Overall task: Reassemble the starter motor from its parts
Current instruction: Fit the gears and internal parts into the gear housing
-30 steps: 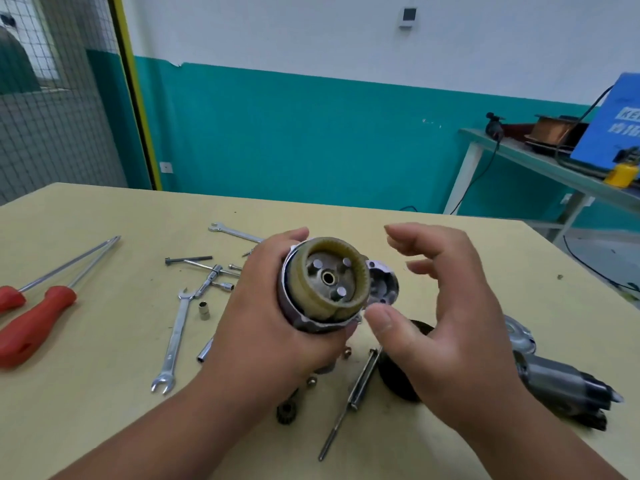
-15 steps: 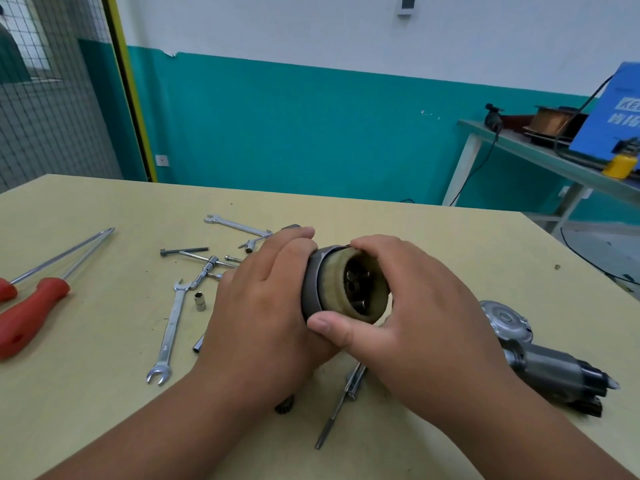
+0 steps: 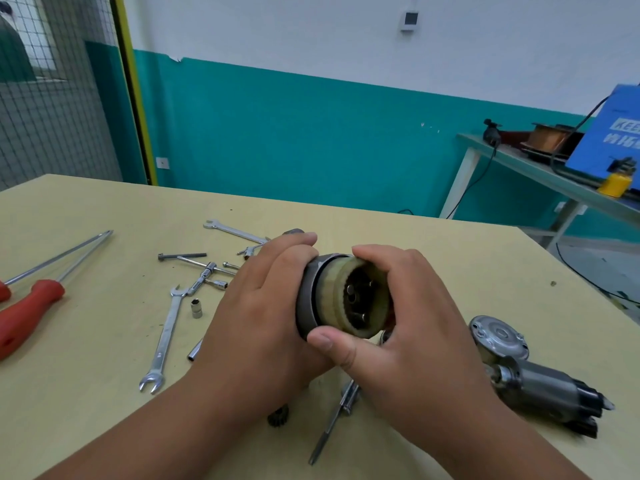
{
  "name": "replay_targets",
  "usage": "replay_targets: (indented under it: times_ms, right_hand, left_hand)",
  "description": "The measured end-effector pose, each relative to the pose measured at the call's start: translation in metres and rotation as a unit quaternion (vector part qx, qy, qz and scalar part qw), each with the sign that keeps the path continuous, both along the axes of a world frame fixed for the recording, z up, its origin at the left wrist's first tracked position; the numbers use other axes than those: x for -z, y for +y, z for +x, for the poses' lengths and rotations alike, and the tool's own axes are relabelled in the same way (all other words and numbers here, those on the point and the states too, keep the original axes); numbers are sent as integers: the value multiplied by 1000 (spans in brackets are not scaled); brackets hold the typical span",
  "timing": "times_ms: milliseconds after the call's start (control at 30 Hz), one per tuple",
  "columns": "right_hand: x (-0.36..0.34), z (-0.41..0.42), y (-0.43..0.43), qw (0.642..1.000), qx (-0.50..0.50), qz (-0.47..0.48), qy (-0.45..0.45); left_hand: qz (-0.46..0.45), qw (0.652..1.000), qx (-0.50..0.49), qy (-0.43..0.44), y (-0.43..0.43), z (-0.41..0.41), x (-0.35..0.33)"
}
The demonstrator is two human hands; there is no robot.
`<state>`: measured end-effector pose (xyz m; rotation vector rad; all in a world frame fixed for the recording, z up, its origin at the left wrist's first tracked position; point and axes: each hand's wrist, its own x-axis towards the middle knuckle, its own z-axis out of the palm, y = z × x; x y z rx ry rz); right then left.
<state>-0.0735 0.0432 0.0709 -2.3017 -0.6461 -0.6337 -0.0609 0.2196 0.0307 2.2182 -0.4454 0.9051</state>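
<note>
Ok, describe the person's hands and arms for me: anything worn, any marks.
Both the left hand and the right hand are bare: no gloves, rings or watch show. The left forearm and right forearm are bare too, with no sleeve in view. The right thumbnail is cut short. No marks or bandages are visible.

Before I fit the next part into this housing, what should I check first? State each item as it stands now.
1. Left hand has a firm grip round the housing: ok.
2. Right hand curls round the yellowish ring gear at the open end: ok.
3. Ring gear fully seated: cannot tell; a band of it shows outside the rim.
4. Pins visible inside the ring: ok.
5. Small black gear on the table, partly hidden by the forearm: ok.
6. Motor body lies apart on the right: ok.
</note>
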Motion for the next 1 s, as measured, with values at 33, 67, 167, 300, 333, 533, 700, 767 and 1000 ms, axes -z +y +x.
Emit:
replay_targets:
  times_ms: [33,67,167,300,333,533,700,767,1000]
  right_hand:
    - [0,0,0,1000,0,-2,3]
    - [0,0,1,1000,-1,-5,9]
    - [-1,0,1,999,-8,-24,43]
    - [-2,1,-1,994,-16,-38,101]
    - [-2,2,-1,993,-14,-34,111]
    - [0,-1,3,990,35,38,133]
    - [-3,-6,5,995,55,27,80]
    - [-4,-7,6,997,51,35,35]
    - [-6,-11,8,996,-4,66,-66]
  left_hand:
    - [2,1000,-2,0,1,0,0]
    - [3,1000,-4,3,1,1,1]
    - [4,1000,-9,8,0,1,2]
    - [7,1000,-18,23,-3,1,2]
    - [7,999,-19,26,-3,2,2]
    - [9,999,-41,-11,-2,1,3]
    - [2,997,-47,-63,-1,2,4]
    - [-3,997,-38,-70,-1,2,4]
    - [-16,994,-13,-103,-2,-2,2]
